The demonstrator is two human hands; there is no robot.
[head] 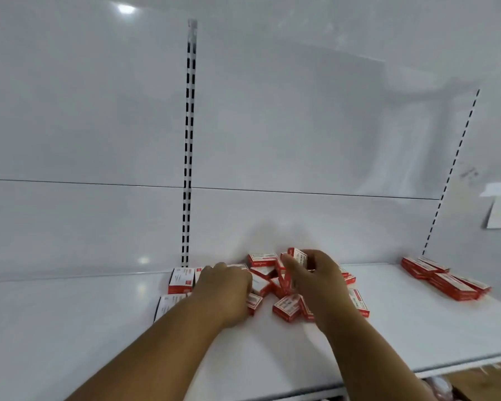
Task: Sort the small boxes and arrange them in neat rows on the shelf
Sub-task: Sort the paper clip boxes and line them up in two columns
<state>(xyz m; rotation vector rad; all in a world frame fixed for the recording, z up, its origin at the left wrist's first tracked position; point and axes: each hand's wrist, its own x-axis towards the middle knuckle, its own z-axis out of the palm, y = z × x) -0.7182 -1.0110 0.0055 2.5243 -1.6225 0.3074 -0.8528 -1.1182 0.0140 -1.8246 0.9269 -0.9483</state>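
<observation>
Red-and-white small boxes (287,306) jumbled mid-shelf (99,328), axes every way. Neat stack (446,280) far right of pile. Right hand (313,277) pinches upright box (298,256); left hand (224,285) curled on pile's left edge, grip unclear.

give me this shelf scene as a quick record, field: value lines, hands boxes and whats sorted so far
setting: white shelf with white back panel
loose pile: red-and-white boxes jumbled at mid shelf, lying at mixed angles
left hand: reaching into the pile's left side, fingers curled among boxes; grip hidden
right hand: pinches one box lifted above the pile
left group: white-faced boxes standing by the slotted upright
right group: flat boxes laid together near the shelf's right end
progress: pile mostly unsorted
</observation>
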